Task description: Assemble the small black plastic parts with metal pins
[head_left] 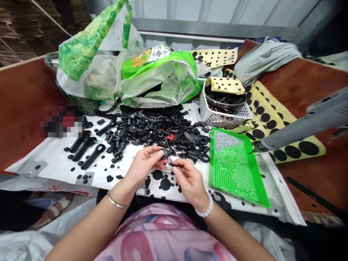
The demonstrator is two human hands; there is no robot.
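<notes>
Between the thumb and fingers of my left hand [148,159] is a round black plastic part [164,154] with a ridged or slotted face. My right hand [189,180], close beside it, pinches a small dark piece [172,164]; its exact kind is too small to make out. The two held pieces are near each other, and I cannot tell whether they touch. Just beyond my hands lies a heap of loose black plastic parts [146,127], with caps, rings and short cylinders among them. Several black handle-shaped parts [92,156] lie to the left on the white sheet.
At the right is a green perforated tray [261,188] holding tiny silvery pieces. A grey power screwdriver [296,128] reaches in above its edge. Behind stand a white basket [225,117] of black parts and green plastic bags [160,83]. Yellow sheets with black dots [301,139] lie at right.
</notes>
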